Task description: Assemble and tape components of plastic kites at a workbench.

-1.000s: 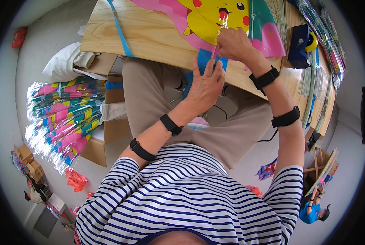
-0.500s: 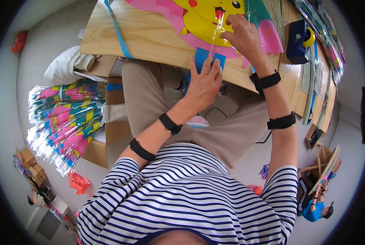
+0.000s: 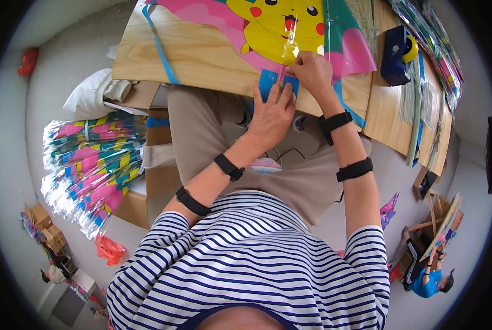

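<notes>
A kite sheet (image 3: pixel 262 33) of thin plastic, with a yellow cartoon figure, pink edging and green panels, lies on the wooden table. A shiny clear streak runs down its middle. Blue strips (image 3: pixel 267 82) hang at its lower end, over the table's near edge. My left hand (image 3: pixel 272 115) rests on these strips, fingers stretched out and apart. Just right of it, my right hand (image 3: pixel 313 74) is closed in a pinch at the bottom of the yellow figure, beside the clear streak. Whatever its fingertips hold is hidden.
A dark blue tape dispenser (image 3: pixel 395 58) with a yellow roll stands on the right of the table (image 3: pixel 202 60), near thin sticks (image 3: pixel 408 104). Bundled shiny kites (image 3: pixel 92 165) rest beside a cardboard box (image 3: pixel 161 190) at left. A person in blue (image 3: pixel 426 285) works at far right.
My right hand has come down and nearer, from over the yellow figure's face to its lower edge beside my left hand. The left hand stays on the blue strips.
</notes>
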`<state>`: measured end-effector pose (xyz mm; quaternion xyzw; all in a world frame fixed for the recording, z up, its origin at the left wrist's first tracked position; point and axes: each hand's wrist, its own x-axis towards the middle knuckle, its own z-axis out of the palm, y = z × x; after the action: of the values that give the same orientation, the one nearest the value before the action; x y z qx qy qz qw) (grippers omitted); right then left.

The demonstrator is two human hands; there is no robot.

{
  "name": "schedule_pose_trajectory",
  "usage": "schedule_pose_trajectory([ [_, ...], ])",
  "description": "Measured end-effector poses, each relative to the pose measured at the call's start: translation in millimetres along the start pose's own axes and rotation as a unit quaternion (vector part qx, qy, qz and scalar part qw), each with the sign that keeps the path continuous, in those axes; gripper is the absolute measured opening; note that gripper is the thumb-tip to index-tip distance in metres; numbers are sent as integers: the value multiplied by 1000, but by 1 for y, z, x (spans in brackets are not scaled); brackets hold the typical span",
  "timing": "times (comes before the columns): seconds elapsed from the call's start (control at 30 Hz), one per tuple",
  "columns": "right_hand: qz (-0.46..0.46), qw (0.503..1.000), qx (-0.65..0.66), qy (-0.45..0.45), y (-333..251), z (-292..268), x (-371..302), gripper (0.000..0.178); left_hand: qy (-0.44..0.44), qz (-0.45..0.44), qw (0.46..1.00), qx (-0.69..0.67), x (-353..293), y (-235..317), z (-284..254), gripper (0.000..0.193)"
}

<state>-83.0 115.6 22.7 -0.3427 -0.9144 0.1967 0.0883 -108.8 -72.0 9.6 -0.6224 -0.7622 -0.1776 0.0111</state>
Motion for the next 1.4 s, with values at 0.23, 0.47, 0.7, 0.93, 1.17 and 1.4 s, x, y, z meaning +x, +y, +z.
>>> schedule_pose_trajectory([
  [0.23,69,997,42,-8,-10,1,-19,32,2,-10,1000,13,-3,-2,-1,60],
  [0.47,68,996,40,48,-10,2,-24,30,-25,-7,999,20,-1,2,-3,69],
  [0.7,131,929,196,286,78,-44,-19,30,-39,-2,999,14,0,3,-12,71],
  [0.93,354,830,222,371,231,-160,-23,41,-52,16,998,9,3,9,-12,70],
  [1.17,414,750,462,230,223,-188,4,34,-62,13,998,21,1,6,-19,72],
  [1.4,356,727,541,229,231,-192,-11,31,-63,13,998,16,2,5,-18,73],
])
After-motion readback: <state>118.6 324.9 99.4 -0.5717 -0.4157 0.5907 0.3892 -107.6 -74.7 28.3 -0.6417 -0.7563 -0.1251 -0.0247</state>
